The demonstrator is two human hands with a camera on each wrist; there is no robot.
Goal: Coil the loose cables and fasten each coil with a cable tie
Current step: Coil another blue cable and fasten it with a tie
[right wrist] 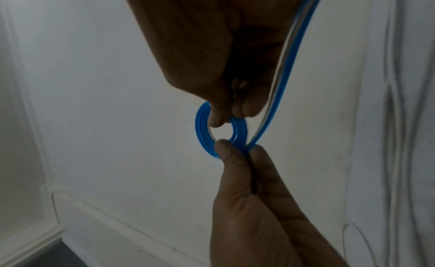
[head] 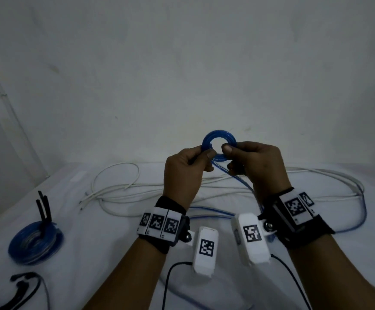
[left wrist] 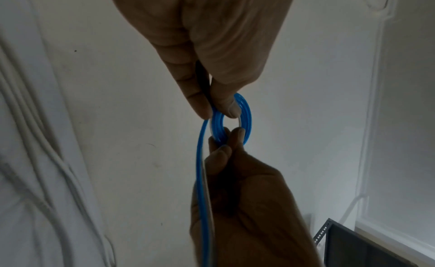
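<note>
Blue coil (head: 219, 144), small flat ring, held upright in the air above the worktop (head: 106, 233). Left hand (head: 183, 173) grip: thumb and fingers pinching its left side. Right hand (head: 258, 166) grip: pinching its right side. Loose tail (head: 247, 186) trails down towards the worktop.

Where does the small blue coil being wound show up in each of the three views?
Head: small blue coil at centre, pinched between left hand and right hand.
Left wrist: coil at centre, below the left fingers.
Right wrist: coil centre-left.
Shared landmark: the loose blue tail trailing from the coil.
</note>
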